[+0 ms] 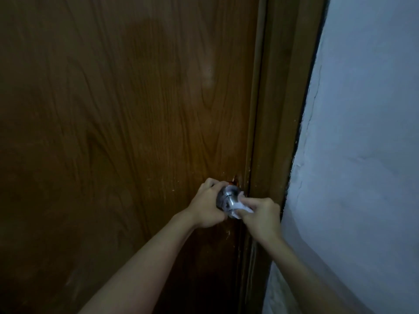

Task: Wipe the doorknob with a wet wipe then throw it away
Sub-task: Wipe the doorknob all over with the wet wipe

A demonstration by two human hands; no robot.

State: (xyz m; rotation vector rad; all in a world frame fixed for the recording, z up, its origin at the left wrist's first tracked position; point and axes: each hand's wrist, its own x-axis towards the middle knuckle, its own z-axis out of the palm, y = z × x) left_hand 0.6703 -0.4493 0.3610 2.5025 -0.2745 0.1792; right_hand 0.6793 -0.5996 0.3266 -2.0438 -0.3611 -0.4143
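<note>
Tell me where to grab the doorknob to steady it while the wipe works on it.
Grip the doorknob around its round left flank, coming from the left, as the left hand does. That leaves the right side free for the wet wipe pinched in the right hand.

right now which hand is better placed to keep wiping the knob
Right. The right hand already pinches the wipe against the knob. The left hand grips the knob's other side with no wipe, so it suits steadying.
</note>
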